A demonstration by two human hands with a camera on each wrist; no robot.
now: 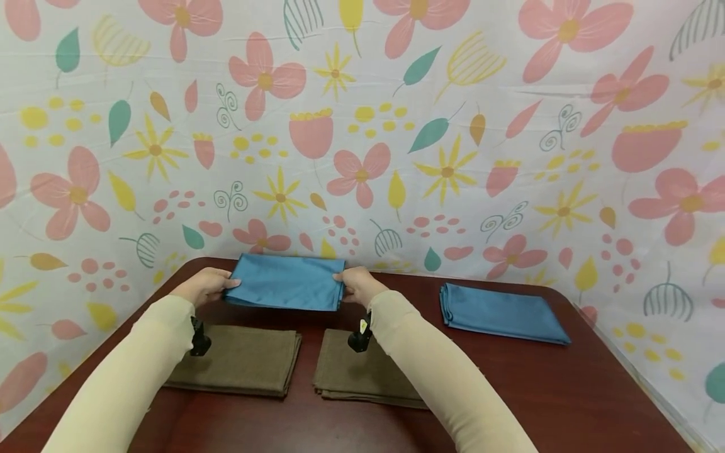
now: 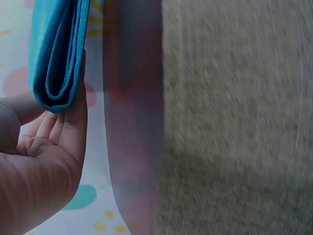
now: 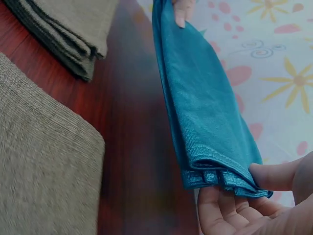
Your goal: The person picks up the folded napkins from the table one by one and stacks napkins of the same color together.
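Note:
A folded blue cloth (image 1: 286, 282) is held up off the table near its back edge, gripped at both ends. My left hand (image 1: 208, 286) pinches its left end; in the left wrist view the thumb and fingers of that hand (image 2: 54, 142) clasp the folded layers. At the other end my right hand (image 1: 358, 284) pinches the cloth, thumb on top and fingers beneath, as the right wrist view shows on the cloth (image 3: 205, 112). Below the forearms lie two folded brown cloths, one on the left (image 1: 243, 358) and one on the right (image 1: 362, 371), partly hidden by the right sleeve.
A second folded blue cloth (image 1: 504, 313) lies on the right part of the dark red wooden table (image 1: 566, 396). Behind the table hangs a white sheet (image 1: 362, 138) printed with flowers and leaves, close to the back edge.

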